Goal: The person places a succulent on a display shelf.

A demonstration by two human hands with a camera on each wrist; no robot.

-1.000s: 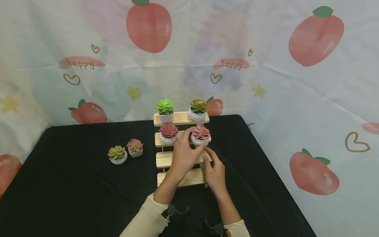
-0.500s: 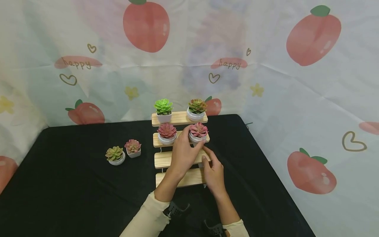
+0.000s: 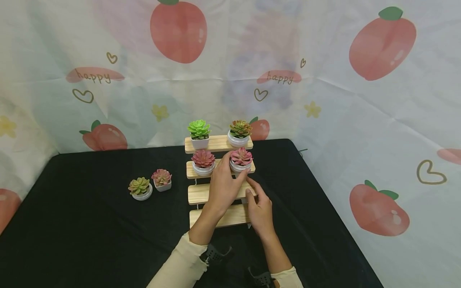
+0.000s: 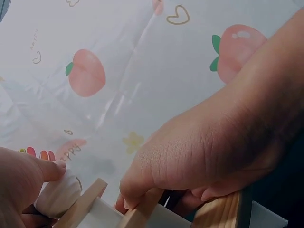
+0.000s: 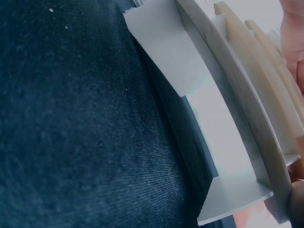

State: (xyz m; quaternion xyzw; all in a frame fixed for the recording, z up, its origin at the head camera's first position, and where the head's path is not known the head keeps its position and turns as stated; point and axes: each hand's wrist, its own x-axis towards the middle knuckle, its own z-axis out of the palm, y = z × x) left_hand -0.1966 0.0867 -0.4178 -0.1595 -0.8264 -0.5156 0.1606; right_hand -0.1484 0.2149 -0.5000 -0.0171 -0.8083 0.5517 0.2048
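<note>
My left hand (image 3: 223, 188) pinches the round white pot of a pink succulent (image 3: 241, 157) at the right end of the second shelf from the top. In the left wrist view its thumb lies against the ribbed pot (image 4: 59, 194). My right hand (image 3: 261, 208) grips the right end of the third wooden shelf (image 3: 199, 194). Its fingers wrap the board edge in the left wrist view. A dark pink succulent (image 3: 203, 160) in a white pot stands left of the held one. The right wrist view shows the stand's white side frame (image 5: 218, 137) and few fingers.
Up on the top shelf (image 3: 218, 143) are a bright green succulent (image 3: 199, 132) and a green-red one (image 3: 239, 132). Left of the stand, a yellow-green succulent (image 3: 140, 188) and a pale pink one (image 3: 162, 179) sit on the black cloth (image 3: 90, 224). A printed curtain (image 3: 324, 48) hangs behind.
The head view shifts slightly. Both hands keep their places on the pot and the shelf; the held succulent moves only very slightly.
</note>
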